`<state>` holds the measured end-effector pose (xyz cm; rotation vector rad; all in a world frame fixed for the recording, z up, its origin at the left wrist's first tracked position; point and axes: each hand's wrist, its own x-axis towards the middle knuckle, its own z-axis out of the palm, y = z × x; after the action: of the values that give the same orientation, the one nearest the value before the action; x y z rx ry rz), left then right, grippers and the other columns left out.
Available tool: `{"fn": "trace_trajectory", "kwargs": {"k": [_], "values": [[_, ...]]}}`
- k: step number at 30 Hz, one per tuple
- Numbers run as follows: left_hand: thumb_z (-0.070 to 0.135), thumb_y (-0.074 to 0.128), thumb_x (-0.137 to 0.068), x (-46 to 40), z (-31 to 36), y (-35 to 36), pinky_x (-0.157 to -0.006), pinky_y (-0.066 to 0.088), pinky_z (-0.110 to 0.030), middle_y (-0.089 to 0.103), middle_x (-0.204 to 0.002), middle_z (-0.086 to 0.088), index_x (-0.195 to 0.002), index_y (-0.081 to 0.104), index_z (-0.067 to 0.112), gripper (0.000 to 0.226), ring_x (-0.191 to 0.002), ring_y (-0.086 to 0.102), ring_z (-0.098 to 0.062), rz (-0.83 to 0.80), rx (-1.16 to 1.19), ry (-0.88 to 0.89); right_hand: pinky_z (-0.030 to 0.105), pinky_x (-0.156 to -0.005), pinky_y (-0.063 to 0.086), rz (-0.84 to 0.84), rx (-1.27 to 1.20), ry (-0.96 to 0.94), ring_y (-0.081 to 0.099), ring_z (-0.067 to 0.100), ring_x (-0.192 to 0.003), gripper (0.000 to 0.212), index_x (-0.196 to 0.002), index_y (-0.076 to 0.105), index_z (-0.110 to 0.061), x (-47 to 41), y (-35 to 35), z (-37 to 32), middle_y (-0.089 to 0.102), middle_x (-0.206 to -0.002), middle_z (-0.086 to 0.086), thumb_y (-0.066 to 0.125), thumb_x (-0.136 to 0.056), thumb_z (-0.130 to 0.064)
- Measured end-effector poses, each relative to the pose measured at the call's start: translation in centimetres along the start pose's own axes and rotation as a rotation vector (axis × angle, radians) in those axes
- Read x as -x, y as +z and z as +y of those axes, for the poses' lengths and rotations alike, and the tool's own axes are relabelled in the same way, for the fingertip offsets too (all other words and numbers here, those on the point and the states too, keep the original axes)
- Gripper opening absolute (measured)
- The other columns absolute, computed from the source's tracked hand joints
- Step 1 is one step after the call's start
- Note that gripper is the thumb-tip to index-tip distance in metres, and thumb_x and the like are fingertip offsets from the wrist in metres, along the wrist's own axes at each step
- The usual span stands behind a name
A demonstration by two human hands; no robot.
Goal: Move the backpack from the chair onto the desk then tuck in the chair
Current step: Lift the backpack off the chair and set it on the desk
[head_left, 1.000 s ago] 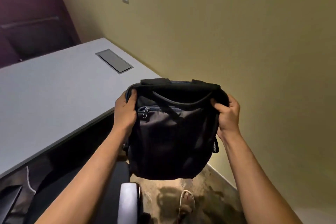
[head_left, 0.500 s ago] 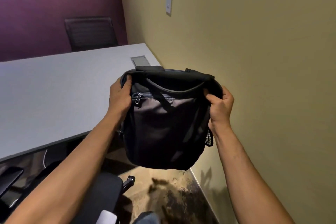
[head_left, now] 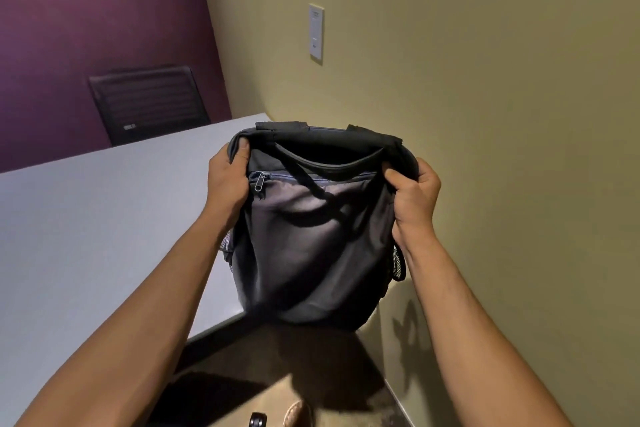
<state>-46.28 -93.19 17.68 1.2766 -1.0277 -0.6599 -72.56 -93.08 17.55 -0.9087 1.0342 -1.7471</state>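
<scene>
Both hands are up and the backpack (head_left: 313, 236) hangs between them, clear of any surface, its lower part in front of the near right corner of the desk (head_left: 104, 225). The left hand (head_left: 228, 180) is clamped on the bag's upper left corner, thumb pressed over the dark rim, and the right hand (head_left: 414, 198) is clenched tight round the upper right corner, fabric bunched in the fist. The bag is soft, slack cloth, black along the top band and a dull grey-brown sheen on the front panel, which sags in loose folds. A thin curved carry handle (head_left: 329, 163) loops across the top, and a metal zipper pull (head_left: 259, 182) dangles at the end of a zip line just beside the left thumb. Mesh side pockets peek out at both edges. The desk top is smooth, matte and pale grey with a squared edge. Behind it stands a dark ribbed chair back (head_left: 149, 102) against the purple wall; its small label is too blurred to read. On the yellow wall, a white rectangular wall plate (head_left: 316, 33), markings illegible.
</scene>
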Motion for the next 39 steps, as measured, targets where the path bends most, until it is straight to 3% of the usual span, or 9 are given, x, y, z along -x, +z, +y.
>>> {"fn": "trace_trajectory", "kwargs": {"k": [5, 11, 15, 21, 25, 29, 32, 34, 39], "values": [[0.037, 0.048, -0.100, -8.0, -0.8, 1.3, -0.073, 0.049, -0.013, 0.070, -0.097, 0.013, -0.103, 0.067, 0.028, 0.022, -0.082, 0.063, 0.008, -0.065, 0.002, -0.001, 0.036, -0.067, 0.046, 0.070, 0.030, -0.033, 0.052, 0.022, -0.073, 0.020, -0.081, 0.060, 0.004, -4.0, 4.1, 1.7, 0.057, -0.076, 0.010, 0.071, -0.068, -0.005], [0.038, 0.049, -0.099, -16.2, -2.3, 4.2, -0.063, 0.044, -0.007, 0.067, -0.091, 0.016, -0.101, 0.064, 0.027, 0.018, -0.076, 0.061, 0.008, -0.118, -0.059, -0.028, 0.032, -0.066, 0.050, 0.134, 0.050, -0.030, 0.056, 0.017, -0.070, 0.013, -0.071, 0.062, -0.016, -8.0, 7.2, 3.8, 0.061, -0.073, 0.004, 0.073, -0.070, -0.009], [0.037, 0.050, -0.100, -20.1, -4.5, 6.8, -0.072, 0.047, -0.020, 0.068, -0.094, 0.008, -0.101, 0.064, 0.021, 0.021, -0.085, 0.063, -0.006, -0.160, -0.085, -0.073, 0.028, -0.067, 0.052, 0.178, 0.047, -0.007, 0.060, 0.011, -0.068, 0.017, -0.067, 0.064, -0.021, -9.9, 8.0, 6.2, 0.066, -0.071, -0.004, 0.074, -0.073, -0.008], [0.036, 0.048, -0.100, -23.3, -7.3, 11.3, -0.095, 0.049, -0.036, 0.067, -0.118, -0.007, -0.122, 0.062, 0.013, 0.035, -0.106, 0.062, -0.022, -0.206, -0.093, -0.142, 0.021, -0.062, 0.051, 0.247, 0.061, 0.033, 0.060, 0.005, -0.063, 0.021, -0.069, 0.060, -0.020, -12.6, 7.6, 9.0, 0.067, -0.066, -0.013, 0.073, -0.082, -0.009], [0.038, 0.047, -0.100, -24.8, -7.8, 14.7, -0.089, 0.047, -0.033, 0.064, -0.113, -0.005, -0.113, 0.060, 0.017, 0.028, -0.102, 0.060, -0.023, -0.222, -0.097, -0.180, 0.019, -0.058, 0.050, 0.301, 0.097, 0.016, 0.057, 0.006, -0.061, 0.025, -0.065, 0.058, -0.022, -13.7, 7.0, 9.5, 0.064, -0.063, -0.012, 0.076, -0.081, -0.014], [0.036, 0.048, -0.100, -25.8, -8.2, 18.1, -0.080, 0.041, -0.028, 0.061, -0.105, -0.002, -0.109, 0.056, 0.020, 0.020, -0.093, 0.057, -0.019, -0.255, -0.093, -0.201, 0.020, -0.074, 0.054, 0.260, 0.138, 0.017, 0.070, 0.008, -0.089, 0.012, -0.096, 0.070, -0.022, -14.2, 6.0, 10.0, 0.075, -0.094, -0.008, 0.074, -0.085, -0.026], [0.036, 0.050, -0.100, -26.5, -8.6, 19.7, -0.075, 0.043, -0.028, 0.062, -0.103, -0.004, -0.109, 0.058, 0.018, 0.022, -0.091, 0.057, -0.020, -0.258, -0.097, -0.227, 0.032, -0.106, 0.045, 0.163, 0.273, 0.076, 0.055, 0.010, -0.126, 0.064, -0.136, 0.054, -0.020, -13.7, 5.0, 10.6, 0.061, -0.136, -0.003, 0.067, -0.083, -0.054], [0.035, 0.049, -0.100, -26.8, -9.0, 20.7, -0.072, 0.045, -0.029, 0.062, -0.102, -0.004, -0.109, 0.058, 0.016, 0.023, -0.090, 0.057, -0.020, -0.242, -0.081, -0.246, 0.039, -0.116, 0.036, 0.122, 0.351, 0.129, 0.043, 0.012, -0.138, 0.087, -0.148, 0.040, -0.020, -13.2, 4.4, 11.0, 0.047, -0.150, -0.002, 0.058, -0.079, -0.070], [0.034, 0.047, -0.101, -27.5, -9.3, 22.7, -0.087, 0.048, -0.037, 0.063, -0.106, -0.007, -0.108, 0.057, 0.014, 0.023, -0.095, 0.058, -0.023, -0.205, -0.024, -0.253, 0.031, -0.121, 0.024, 0.046, 0.484, 0.067, 0.028, 0.008, -0.145, 0.094, -0.154, 0.020, -0.021, -13.0, 4.6, 11.6, 0.029, -0.160, -0.002, 0.052, -0.082, -0.073]]}}
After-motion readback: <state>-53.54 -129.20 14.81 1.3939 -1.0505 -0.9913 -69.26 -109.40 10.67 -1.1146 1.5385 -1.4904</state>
